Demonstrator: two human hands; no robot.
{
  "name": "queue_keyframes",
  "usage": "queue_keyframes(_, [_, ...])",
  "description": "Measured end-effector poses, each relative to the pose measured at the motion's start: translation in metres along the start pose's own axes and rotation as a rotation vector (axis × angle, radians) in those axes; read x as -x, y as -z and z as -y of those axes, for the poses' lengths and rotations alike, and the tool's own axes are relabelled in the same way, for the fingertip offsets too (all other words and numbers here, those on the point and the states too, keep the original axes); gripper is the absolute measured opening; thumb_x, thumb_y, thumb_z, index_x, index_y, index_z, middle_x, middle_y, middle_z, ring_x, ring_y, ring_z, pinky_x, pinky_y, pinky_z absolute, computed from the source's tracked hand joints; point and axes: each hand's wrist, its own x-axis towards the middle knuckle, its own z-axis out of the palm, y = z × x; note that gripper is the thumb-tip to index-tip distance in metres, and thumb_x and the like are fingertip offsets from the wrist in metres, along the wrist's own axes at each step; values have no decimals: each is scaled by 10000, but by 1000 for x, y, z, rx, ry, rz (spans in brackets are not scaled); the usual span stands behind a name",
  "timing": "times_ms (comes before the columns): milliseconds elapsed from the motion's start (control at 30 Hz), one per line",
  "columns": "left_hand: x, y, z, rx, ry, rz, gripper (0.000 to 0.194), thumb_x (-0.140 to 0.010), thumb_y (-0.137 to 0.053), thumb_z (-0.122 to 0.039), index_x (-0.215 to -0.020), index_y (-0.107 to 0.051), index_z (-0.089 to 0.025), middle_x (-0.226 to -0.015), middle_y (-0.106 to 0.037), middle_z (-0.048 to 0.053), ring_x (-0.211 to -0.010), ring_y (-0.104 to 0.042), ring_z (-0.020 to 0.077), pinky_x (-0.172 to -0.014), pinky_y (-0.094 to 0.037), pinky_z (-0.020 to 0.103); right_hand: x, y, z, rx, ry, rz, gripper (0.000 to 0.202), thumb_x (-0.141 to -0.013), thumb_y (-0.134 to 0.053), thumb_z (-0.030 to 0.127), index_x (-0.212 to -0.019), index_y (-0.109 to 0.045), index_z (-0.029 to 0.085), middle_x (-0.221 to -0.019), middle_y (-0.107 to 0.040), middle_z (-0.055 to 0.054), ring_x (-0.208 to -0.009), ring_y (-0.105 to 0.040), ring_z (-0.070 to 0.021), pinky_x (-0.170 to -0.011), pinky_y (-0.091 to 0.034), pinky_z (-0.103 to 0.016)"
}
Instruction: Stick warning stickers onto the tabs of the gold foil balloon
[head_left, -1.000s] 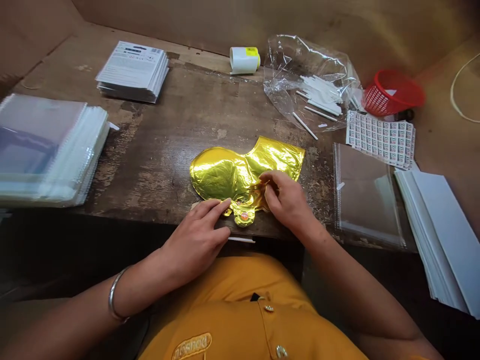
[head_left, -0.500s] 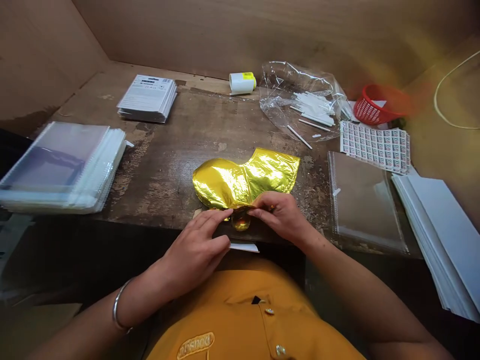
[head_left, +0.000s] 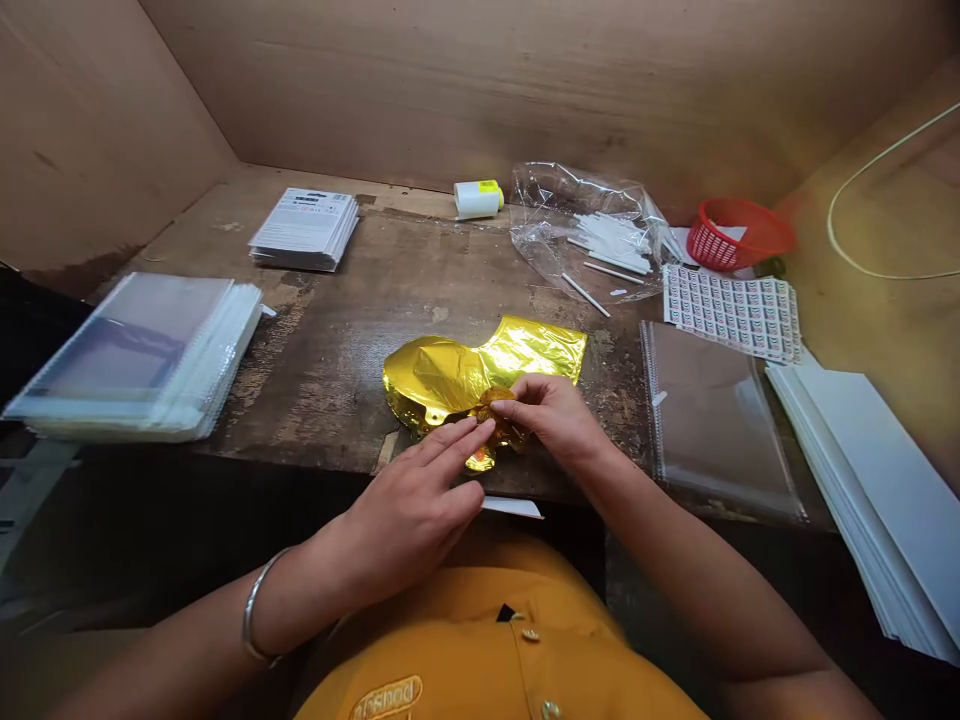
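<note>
Plain brown board walls (head_left: pixel 480 90) close in the far side and both ends of a worn, dark wooden surface (head_left: pixel 322 350). Near its front edge lies a shiny gold foil piece (head_left: pixel 435 375), its rounded lobe to the left of the right hand's grip and its squared end beyond it. The right hand (head_left: pixel 562 420) has its grip closed, thumb and forefinger pinching a gathered part of the foil. The left hand (head_left: pixel 427 505), with a metal bangle (head_left: pixel 251 610) at the wrist, has its grip open: the fingers reach flat onto the foil's near part, just left of that pinch, with the thumb apart from them.

Well to the left of both grips sit a stack of clear sleeves (head_left: pixel 142 350) and, farther back, a stack of printed cards (head_left: pixel 304 225). Beyond the pinch are a white roll (head_left: pixel 474 202) with a yellow label and a clear bag (head_left: pixel 544 230) with white sticks (head_left: pixel 611 240). To its right are a red basket (head_left: pixel 739 235), sticker sheets (head_left: pixel 731 308), a flat clear sleeve (head_left: pixel 712 425) and long white sheets (head_left: pixel 874 480).
</note>
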Motion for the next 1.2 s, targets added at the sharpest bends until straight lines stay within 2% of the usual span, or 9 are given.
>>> queue_keyframes(167, [-6,-3,-4,-31,94,22,117,-870,-544,-132,-757,-574,-133,-1521,-303,235,-1432,-255,354,-1102,-364,502,-6,0,2,5,-38,107,472,-666,-709,593,-571,-513,175,-491,-445,63,-452,-362,-67,-443,-249,-221])
queue_keyframes(333, [1,-12,0,-70,114,93,118,-891,-521,-138,-794,-587,-143,-1472,-417,196,-1423,-284,349,-1095,-354,557,-11,-2,1,-21,-20,80,499,-639,-685,642,-572,-514,178,-493,-425,61,-452,-348,-69,-439,-260,-225])
queue_keyframes(533, [-1,-6,4,-64,75,157,108,-893,-515,-119,-858,-615,-139,-1266,-621,135,-1187,-579,267,-1040,-460,436,-21,-1,-2,-50,-12,-31,462,-704,-610,640,-630,-476,204,-573,-502,21,-526,-457,-110,-509,-385,-249])
queue_keyframes(700, [-20,2,14,-87,-27,156,129,-888,-536,-204,-886,-645,-136,-1397,-518,164,-1310,-464,332,-1078,-407,488,-18,-7,-1,31,51,-74,424,-745,-580,584,-605,-475,199,-563,-451,39,-519,-395,-96,-495,-333,-234])
queue_keyframes(833, [-24,-2,22,-61,-17,294,161,-902,-516,-227,-928,-656,-151,-1298,-600,167,-1197,-571,322,-1009,-459,507,-7,-13,7,129,133,-56,414,-743,-628,498,-520,-472,187,-514,-387,56,-514,-334,-86,-487,-276,-232])
queue_keyframes(900, [-22,-3,22,-56,17,330,168,-912,-496,-218,-943,-652,-164,-1327,-579,166,-1208,-562,334,-1016,-424,577,-10,-7,13,143,221,-185,402,-780,-612,480,-535,-484,187,-532,-411,48,-532,-370,-94,-504,-305,-235])
queue_keyframes(1000, [-19,-2,20,-12,39,360,182,-923,-471,-202,-908,-650,-169,-1429,-477,180,-1318,-453,360,-1039,-353,644,-24,11,20,-30,355,-542,389,-805,-585,530,-616,-503,201,-586,-460,38,-553,-439,-107,-539,-381,-245])
queue_keyframes(1067, [-19,-1,20,25,46,356,185,-919,-470,-192,-873,-647,-161,-1474,-406,191,-1348,-406,366,-1038,-359,628,-31,21,21,-178,373,-637,412,-809,-537,609,-698,-529,212,-633,-516,24,-578,-496,-126,-571,-435,-268])
queue_keyframes(1200, [-21,-2,23,57,41,318,150,-894,-502,-185,-830,-635,-158,-1447,-418,174,-1347,-370,370,-1048,-356,610,-11,17,8,131,371,-236,430,-725,-674,580,-940,-642,209,-956,-670,-70,-898,-614,-223,-776,-501,-364])
